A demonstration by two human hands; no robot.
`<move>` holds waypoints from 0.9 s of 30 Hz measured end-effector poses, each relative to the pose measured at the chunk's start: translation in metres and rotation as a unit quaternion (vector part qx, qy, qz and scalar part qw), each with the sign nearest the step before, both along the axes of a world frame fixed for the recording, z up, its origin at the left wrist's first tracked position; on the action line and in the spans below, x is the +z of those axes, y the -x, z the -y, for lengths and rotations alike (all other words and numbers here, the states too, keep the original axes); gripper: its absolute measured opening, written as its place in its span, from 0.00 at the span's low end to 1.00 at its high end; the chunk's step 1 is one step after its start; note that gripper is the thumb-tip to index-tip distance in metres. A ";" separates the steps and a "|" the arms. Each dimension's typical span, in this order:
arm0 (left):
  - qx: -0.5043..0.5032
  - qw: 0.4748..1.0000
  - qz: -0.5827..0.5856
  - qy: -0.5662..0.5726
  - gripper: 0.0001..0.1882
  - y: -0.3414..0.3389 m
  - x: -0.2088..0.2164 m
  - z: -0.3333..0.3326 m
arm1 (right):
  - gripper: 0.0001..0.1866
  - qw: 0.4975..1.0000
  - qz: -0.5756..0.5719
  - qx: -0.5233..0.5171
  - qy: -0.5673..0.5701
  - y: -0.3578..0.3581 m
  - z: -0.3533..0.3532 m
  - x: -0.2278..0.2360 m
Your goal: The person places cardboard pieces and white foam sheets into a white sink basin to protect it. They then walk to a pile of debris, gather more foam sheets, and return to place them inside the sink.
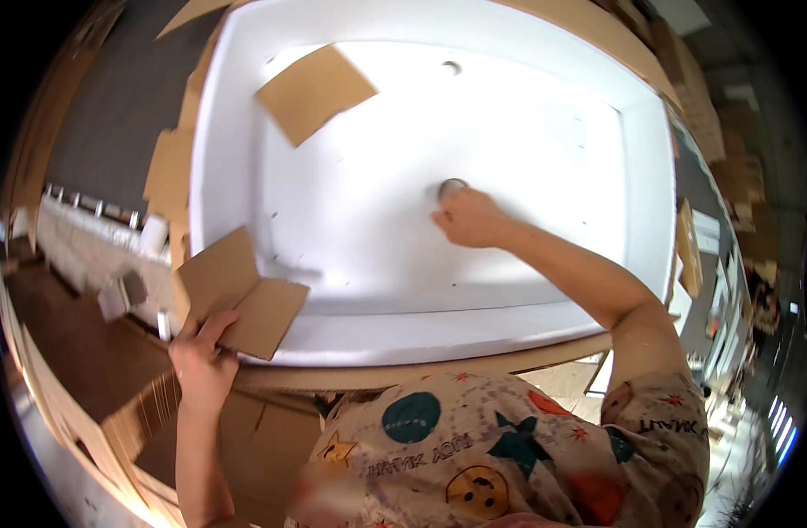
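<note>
My left hand (203, 356) grips a brown cardboard piece (236, 286) by its lower edge, at the near left corner of a large white tray-like box (430, 339). The cardboard shows two panels at an angle; whether it is one folded sheet or two pieces I cannot tell. My right hand (474, 217) is closed and reaches down to the middle of the box's white floor. Its fingers touch or cover part of a small dark round spot (452, 186), a ring or a hole. What the fingers hold, if anything, is hidden.
A flat cardboard square (317, 92) lies at the far left inside the white box. Another small round spot (451, 68) shows near its far wall. Brown cardboard flaps (168, 165) surround the box. An opened carton (148, 422) stands at lower left.
</note>
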State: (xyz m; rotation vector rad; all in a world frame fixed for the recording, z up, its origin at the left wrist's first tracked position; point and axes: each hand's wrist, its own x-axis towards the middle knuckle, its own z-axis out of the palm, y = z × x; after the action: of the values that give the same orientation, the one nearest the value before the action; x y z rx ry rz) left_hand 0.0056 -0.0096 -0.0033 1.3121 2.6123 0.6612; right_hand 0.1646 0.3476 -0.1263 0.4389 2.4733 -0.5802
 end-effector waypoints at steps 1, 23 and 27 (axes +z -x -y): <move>0.026 0.998 0.058 0.006 0.18 -0.004 0.003 -0.003 | 0.20 0.999 -0.041 -0.007 0.022 -0.008 0.001 0.001; 0.141 0.914 0.304 0.230 0.41 0.021 -0.109 -0.047 | 0.35 0.833 0.151 -0.530 0.037 -0.252 -0.088 0.009; 0.202 0.888 0.329 0.248 0.43 0.003 -0.103 -0.069 | 0.37 0.776 0.141 -0.609 0.086 -0.244 -0.089 0.013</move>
State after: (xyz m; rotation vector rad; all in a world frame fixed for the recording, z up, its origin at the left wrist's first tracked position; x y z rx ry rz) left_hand 0.0029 0.0591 -0.1065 0.3058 2.2410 0.3474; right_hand 0.4086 0.4364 -0.1136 1.9133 1.5355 -1.0840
